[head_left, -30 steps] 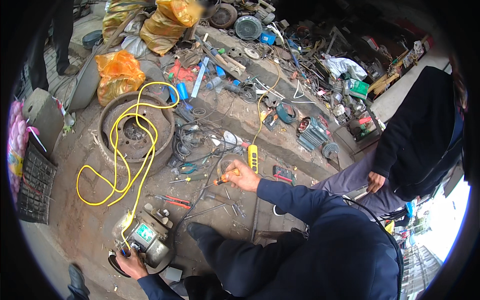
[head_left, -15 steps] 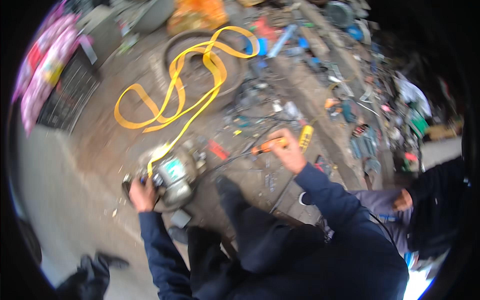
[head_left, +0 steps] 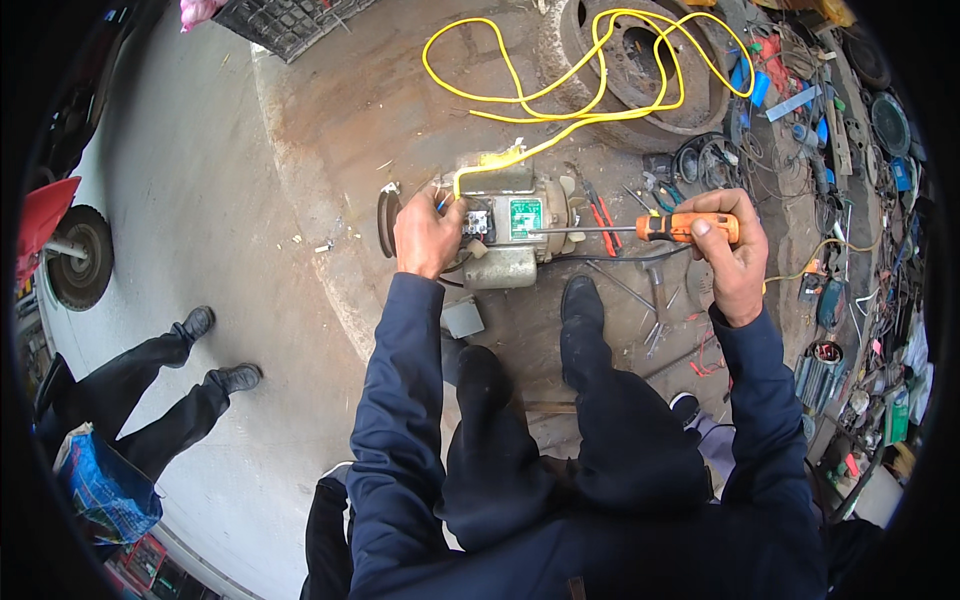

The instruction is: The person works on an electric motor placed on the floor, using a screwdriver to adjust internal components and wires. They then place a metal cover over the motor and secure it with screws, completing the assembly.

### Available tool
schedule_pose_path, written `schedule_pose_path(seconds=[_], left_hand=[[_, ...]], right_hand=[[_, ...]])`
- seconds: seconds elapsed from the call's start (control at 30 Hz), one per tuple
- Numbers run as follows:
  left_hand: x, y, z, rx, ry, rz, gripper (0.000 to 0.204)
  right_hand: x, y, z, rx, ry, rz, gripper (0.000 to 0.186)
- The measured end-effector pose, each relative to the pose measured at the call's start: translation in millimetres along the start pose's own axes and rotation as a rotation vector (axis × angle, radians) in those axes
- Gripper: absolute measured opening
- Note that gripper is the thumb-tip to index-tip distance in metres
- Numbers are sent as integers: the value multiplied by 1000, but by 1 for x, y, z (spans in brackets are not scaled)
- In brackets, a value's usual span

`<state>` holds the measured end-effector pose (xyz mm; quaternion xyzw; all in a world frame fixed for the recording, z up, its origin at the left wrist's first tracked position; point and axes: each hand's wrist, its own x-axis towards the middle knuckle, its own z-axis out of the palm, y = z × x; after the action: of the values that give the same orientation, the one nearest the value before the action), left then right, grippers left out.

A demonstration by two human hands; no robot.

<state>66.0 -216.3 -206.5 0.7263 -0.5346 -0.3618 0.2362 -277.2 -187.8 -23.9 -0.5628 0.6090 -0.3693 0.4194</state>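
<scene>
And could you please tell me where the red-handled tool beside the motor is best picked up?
Probably by its two long red handles, reaching from the wearer's side: they lie side by side and point roughly that way, while the head points away. The screwdriver crosses in front of them in this view, so gripping near their closer ends looks easier.

From the motor (head_left: 506, 213), open floor (head_left: 350, 130) is stretching toward 10 o'clock, leaving room to pass. The yellow cord (head_left: 597, 119) is blocking 1 o'clock, while the red-handled tool (head_left: 600, 213) and screwdriver (head_left: 672, 227) are crowding 3 o'clock.
</scene>
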Motion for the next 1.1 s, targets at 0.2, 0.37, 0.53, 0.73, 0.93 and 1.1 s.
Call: schedule_pose_path(seconds=[0.2,0.37,0.53,0.73,0.93,1.1], left_hand=[[8,-14,-1,-283,-98,-174,23],[8,-18,-3,-309,-101,-200,29],[8,-17,-4,-291,-97,-196,27],[8,-19,-2,-285,-93,-189,26],[9,-25,2,-360,-100,-167,25],[6,-21,1,-334,-69,-168,24]], right_hand=[[29,-26,47,-86,-206,-208,17],[47,-33,80,-254,-254,-455,18],[54,-41,91,-336,-333,-401,16],[59,-44,101,-366,-309,-483,16],[60,-49,103,-427,-319,-520,17],[50,-63,120,-574,-213,-599,20]])
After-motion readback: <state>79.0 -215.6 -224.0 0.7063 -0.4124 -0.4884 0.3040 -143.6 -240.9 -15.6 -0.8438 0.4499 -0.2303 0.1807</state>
